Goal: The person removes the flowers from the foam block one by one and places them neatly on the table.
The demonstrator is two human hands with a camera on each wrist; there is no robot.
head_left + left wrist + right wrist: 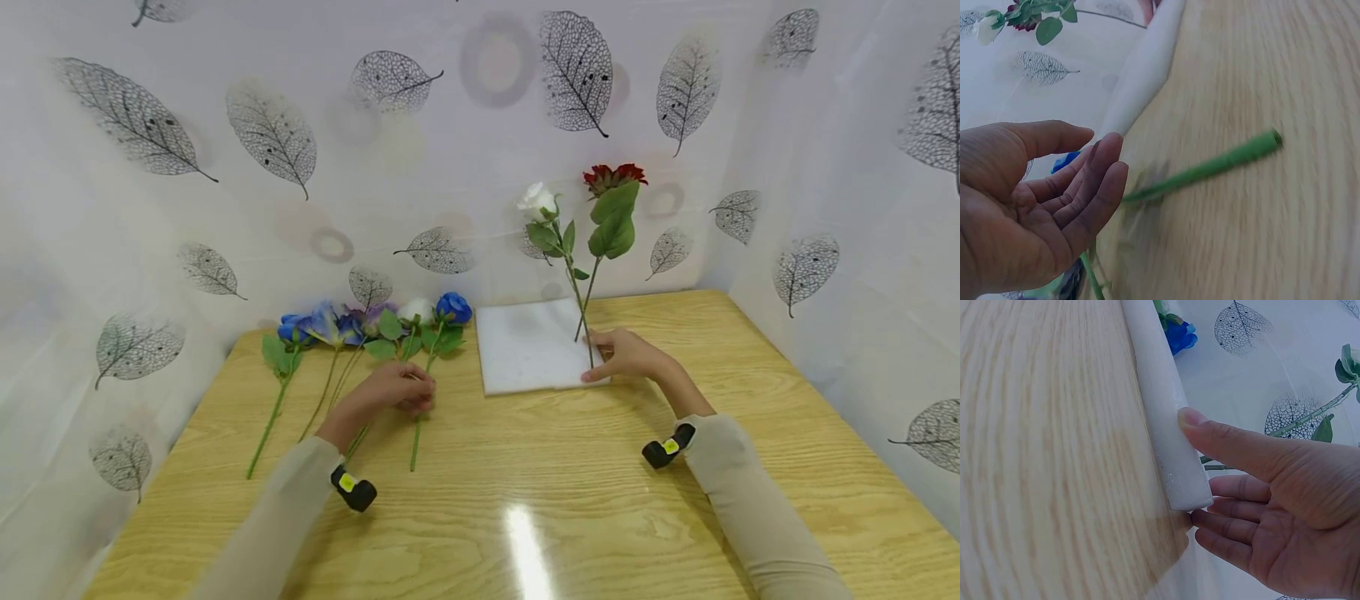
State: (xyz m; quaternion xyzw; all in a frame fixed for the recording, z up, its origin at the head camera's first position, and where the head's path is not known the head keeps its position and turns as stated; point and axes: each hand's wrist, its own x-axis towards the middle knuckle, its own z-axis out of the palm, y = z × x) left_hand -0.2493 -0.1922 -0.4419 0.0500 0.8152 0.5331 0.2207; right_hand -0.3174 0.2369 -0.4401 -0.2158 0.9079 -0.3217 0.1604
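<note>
A pale hanging sheet printed with black skeleton leaves (442, 158) fills the top of the head view, above my yellow wood-grain table (585, 475). A flat white foam slab (525, 346) lies right of centre, with a dark red bloom (618, 181) and a white rose (538, 202) rising on crossing stems above it. My right hand (630, 354) is spread around the slab's right corner; only the right wrist view shows my thumb resting on its edge and my fingers reaching past its end. My left hand (390, 390) is loosely bent at lower left of centre, by the stem of a blue rose (453, 308), at the right end of a row of blue, purple and white flowers (330, 325). From the left wrist I see a gap between thumb and fingers and nothing pinched there; that view also shows a green stem's blunt end (1272, 139).

The stem's other part is hidden behind my fingers, so I cannot tell whether they touch it. The rose is a blue scrap there, and the stem bases at the slab are hard to make out.
</note>
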